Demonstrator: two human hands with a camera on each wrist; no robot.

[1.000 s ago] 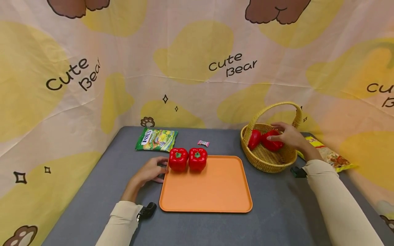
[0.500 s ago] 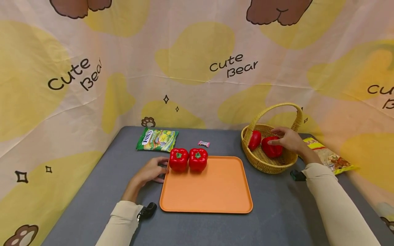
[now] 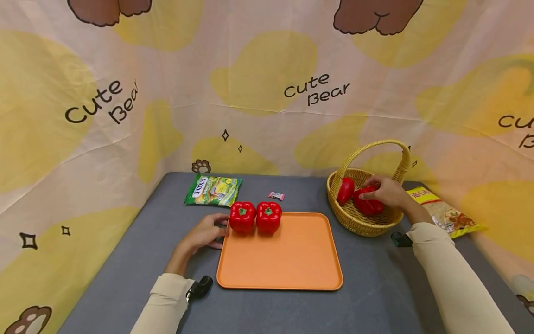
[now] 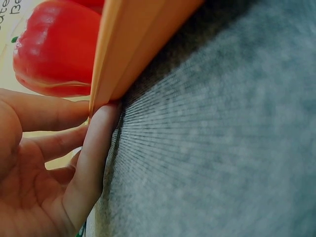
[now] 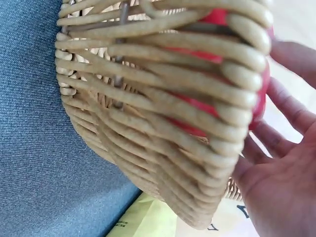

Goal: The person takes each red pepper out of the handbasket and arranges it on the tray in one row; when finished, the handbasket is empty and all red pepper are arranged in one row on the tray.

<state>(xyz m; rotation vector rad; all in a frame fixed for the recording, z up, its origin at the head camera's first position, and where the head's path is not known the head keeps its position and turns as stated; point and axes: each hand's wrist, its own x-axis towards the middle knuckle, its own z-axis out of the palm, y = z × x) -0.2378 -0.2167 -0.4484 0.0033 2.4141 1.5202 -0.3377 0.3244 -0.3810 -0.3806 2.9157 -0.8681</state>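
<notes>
My left hand (image 3: 204, 233) pinches the left rim of an orange tray (image 3: 281, 260), with the thumb and a finger right at its edge in the left wrist view. Two red bell peppers stand side by side at the tray's back left, the left pepper (image 3: 242, 218) and the right pepper (image 3: 269, 218), green stems up. At the back right, my right hand (image 3: 391, 192) reaches under the handle of a yellow wicker basket (image 3: 360, 226) and grips a red bell pepper (image 3: 367, 206) inside. Another red pepper (image 3: 345, 191) lies left of it. The basket wall partly hides the gripped pepper in the right wrist view.
A green FOX'S candy bag (image 3: 213, 190) lies behind the tray at the left. A small pink wrapped candy (image 3: 276, 195) lies behind the peppers. Right of the basket is a yellow food packet (image 3: 448, 213), partly behind the right arm. Printed cloth (image 3: 258, 111) walls the grey table.
My right hand has lowered slightly over the pepper in the basket, and that pepper has shifted a little under the fingers. The left hand, tray and its peppers stay put.
</notes>
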